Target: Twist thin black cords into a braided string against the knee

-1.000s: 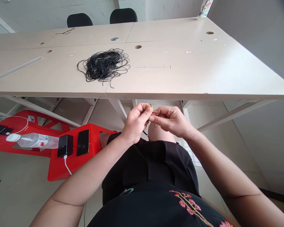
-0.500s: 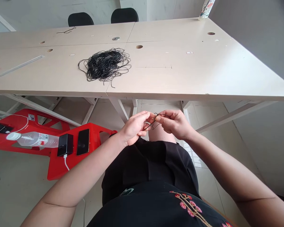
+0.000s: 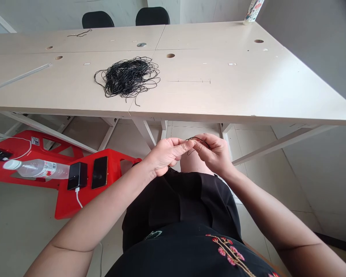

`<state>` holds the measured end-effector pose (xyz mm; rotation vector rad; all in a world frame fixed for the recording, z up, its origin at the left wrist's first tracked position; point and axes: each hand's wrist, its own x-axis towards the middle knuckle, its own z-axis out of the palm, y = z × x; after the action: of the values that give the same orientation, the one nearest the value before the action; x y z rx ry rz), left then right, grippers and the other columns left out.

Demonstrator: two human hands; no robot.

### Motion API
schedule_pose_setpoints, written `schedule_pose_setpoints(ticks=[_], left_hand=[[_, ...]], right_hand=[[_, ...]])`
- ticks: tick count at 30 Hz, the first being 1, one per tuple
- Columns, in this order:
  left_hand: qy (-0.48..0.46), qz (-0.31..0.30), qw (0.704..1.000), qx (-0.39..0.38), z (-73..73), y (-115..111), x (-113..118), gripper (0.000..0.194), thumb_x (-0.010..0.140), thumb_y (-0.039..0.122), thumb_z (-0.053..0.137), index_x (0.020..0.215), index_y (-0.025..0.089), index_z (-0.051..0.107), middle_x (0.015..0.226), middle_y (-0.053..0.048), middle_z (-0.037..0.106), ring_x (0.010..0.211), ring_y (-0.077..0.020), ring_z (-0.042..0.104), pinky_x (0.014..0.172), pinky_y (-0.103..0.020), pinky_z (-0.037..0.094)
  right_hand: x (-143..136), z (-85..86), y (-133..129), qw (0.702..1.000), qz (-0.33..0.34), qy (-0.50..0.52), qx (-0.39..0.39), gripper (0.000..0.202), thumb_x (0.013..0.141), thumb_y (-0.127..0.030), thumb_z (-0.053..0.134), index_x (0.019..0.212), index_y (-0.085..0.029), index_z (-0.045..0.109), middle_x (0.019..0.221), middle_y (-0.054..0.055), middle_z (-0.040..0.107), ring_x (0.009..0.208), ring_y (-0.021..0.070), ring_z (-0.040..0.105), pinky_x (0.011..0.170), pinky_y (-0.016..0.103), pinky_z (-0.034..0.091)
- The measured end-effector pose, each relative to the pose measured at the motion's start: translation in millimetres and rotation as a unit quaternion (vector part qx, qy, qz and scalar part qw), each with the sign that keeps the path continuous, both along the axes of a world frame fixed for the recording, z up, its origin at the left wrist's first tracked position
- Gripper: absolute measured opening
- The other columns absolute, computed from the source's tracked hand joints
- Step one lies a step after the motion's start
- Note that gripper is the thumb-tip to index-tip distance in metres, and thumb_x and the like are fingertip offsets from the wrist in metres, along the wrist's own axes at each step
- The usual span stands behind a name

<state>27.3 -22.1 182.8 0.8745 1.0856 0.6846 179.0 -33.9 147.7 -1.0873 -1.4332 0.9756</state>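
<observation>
Thin black cord (image 3: 194, 137) runs between my hands above my lap, with a small loop hanging under the fingertips. My left hand (image 3: 168, 154) pinches it between thumb and forefinger. Thumb and fingers of my right hand (image 3: 213, 151) are closed on the same cord, and the tips of both hands meet. The part between the fingertips is hidden. A tangled heap of black cord (image 3: 129, 78) lies on the table beyond my hands.
The pale table (image 3: 233, 94) has its front edge just past my hands. At left, red stools (image 3: 66, 204) hold a plastic bottle (image 3: 43, 169), a black box with a white cable (image 3: 77, 176) and a phone (image 3: 99, 172). A patterned cup (image 3: 253, 11) stands at the far right corner.
My left thumb has moved right and now presses against the right fingertips, covering the crossing of the cord. The view has shifted slightly.
</observation>
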Motion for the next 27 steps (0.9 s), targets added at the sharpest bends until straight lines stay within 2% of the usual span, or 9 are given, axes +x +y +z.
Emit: schedule_pose_setpoints(ticks=[4, 7, 9, 17, 20, 22, 24, 25, 27], left_hand=[[-0.049, 0.011, 0.998, -0.027, -2.9, -3.2, 2.1, 0.029, 0.057, 0.036, 0.079, 0.070, 0.014, 0.064, 0.055, 0.005, 0.043, 0.040, 0.0006, 0.026, 0.033, -0.014, 0.010], [-0.082, 0.036, 0.995, -0.038, -5.2, -6.7, 4.7, 0.024, 0.060, 0.031, 0.077, 0.069, 0.014, 0.063, 0.059, 0.004, 0.048, 0.039, 0.0013, 0.027, 0.032, -0.013, 0.010], [-0.103, 0.062, 0.992, -0.034, -6.4, -9.0, 6.7, 0.021, 0.061, 0.029, 0.076, 0.069, 0.015, 0.062, 0.062, 0.004, 0.050, 0.039, 0.0016, 0.028, 0.032, -0.013, 0.011], [-0.156, 0.185, 0.970, -0.019, -11.1, -7.6, 9.3, 0.019, 0.061, 0.022, 0.076, 0.069, 0.016, 0.059, 0.060, 0.007, 0.048, 0.036, 0.0021, 0.028, 0.031, -0.012, 0.014], [-0.163, 0.217, 0.962, -0.003, -9.3, -1.7, 3.4, 0.021, 0.058, 0.021, 0.077, 0.068, 0.016, 0.059, 0.063, 0.007, 0.051, 0.036, 0.0024, 0.028, 0.030, -0.012, 0.013], [-0.159, 0.221, 0.962, 0.027, -5.5, 2.5, -2.6, 0.022, 0.057, 0.023, 0.078, 0.067, 0.017, 0.059, 0.064, 0.006, 0.052, 0.037, 0.0019, 0.029, 0.030, -0.013, 0.013], [-0.140, 0.224, 0.961, 0.076, -0.4, 6.0, -9.3, 0.022, 0.057, 0.024, 0.078, 0.066, 0.018, 0.059, 0.060, 0.007, 0.051, 0.037, 0.0009, 0.029, 0.030, -0.014, 0.014], [-0.124, 0.223, 0.961, 0.103, 2.0, 7.1, -12.2, 0.021, 0.058, 0.025, 0.078, 0.065, 0.018, 0.060, 0.057, 0.007, 0.049, 0.037, 0.0003, 0.029, 0.031, -0.015, 0.014], [-0.087, 0.209, 0.963, 0.148, 5.5, 7.3, -15.5, 0.021, 0.058, 0.027, 0.078, 0.064, 0.018, 0.061, 0.051, 0.007, 0.044, 0.037, -0.0007, 0.028, 0.031, -0.016, 0.015]], right_hand=[[-3.4, -2.2, -0.9, 0.997, 0.008, 0.068, -0.040, 0.020, 0.077, -0.038, 0.064, 0.073, -0.018, 0.060, 0.056, -0.004, 0.048, 0.045, 0.0046, 0.036, 0.041, 0.021, 0.028], [-4.6, -1.4, 1.2, 0.980, 0.023, 0.169, -0.100, 0.025, 0.078, -0.042, 0.061, 0.071, -0.019, 0.055, 0.045, -0.008, 0.036, 0.037, 0.0029, 0.027, 0.036, 0.019, 0.022], [-4.6, 1.1, 2.4, 0.969, 0.010, 0.213, -0.122, 0.030, 0.079, -0.047, 0.059, 0.069, -0.019, 0.052, 0.040, -0.011, 0.027, 0.034, 0.0025, 0.021, 0.034, 0.019, 0.017], [-5.1, 13.4, -0.6, 0.954, -0.063, 0.252, -0.150, 0.038, 0.080, -0.057, 0.051, 0.067, -0.022, 0.043, 0.042, -0.012, 0.018, 0.033, 0.0030, 0.015, 0.032, 0.019, 0.014], [1.5, 11.8, -4.5, 0.945, -0.073, 0.271, -0.166, 0.039, 0.080, -0.058, 0.051, 0.067, -0.022, 0.042, 0.043, -0.012, 0.016, 0.034, 0.0032, 0.013, 0.032, 0.020, 0.012], [18.3, 2.6, -8.3, 0.938, -0.071, 0.280, -0.190, 0.040, 0.079, -0.059, 0.050, 0.067, -0.023, 0.040, 0.044, -0.012, 0.016, 0.034, 0.0037, 0.011, 0.032, 0.020, 0.012], [49.6, -13.9, -13.1, 0.933, -0.079, 0.265, -0.230, 0.041, 0.077, -0.061, 0.051, 0.067, -0.023, 0.039, 0.045, -0.012, 0.016, 0.035, 0.0045, 0.011, 0.031, 0.020, 0.011], [69.4, -23.5, -15.7, 0.932, -0.089, 0.237, -0.258, 0.041, 0.075, -0.061, 0.052, 0.067, -0.023, 0.040, 0.046, -0.011, 0.017, 0.036, 0.0050, 0.013, 0.031, 0.020, 0.012], [109.2, -39.8, -21.5, 0.937, -0.125, 0.100, -0.312, 0.037, 0.070, -0.055, 0.062, 0.069, -0.021, 0.048, 0.046, -0.010, 0.026, 0.036, 0.0061, 0.021, 0.032, 0.021, 0.016]])
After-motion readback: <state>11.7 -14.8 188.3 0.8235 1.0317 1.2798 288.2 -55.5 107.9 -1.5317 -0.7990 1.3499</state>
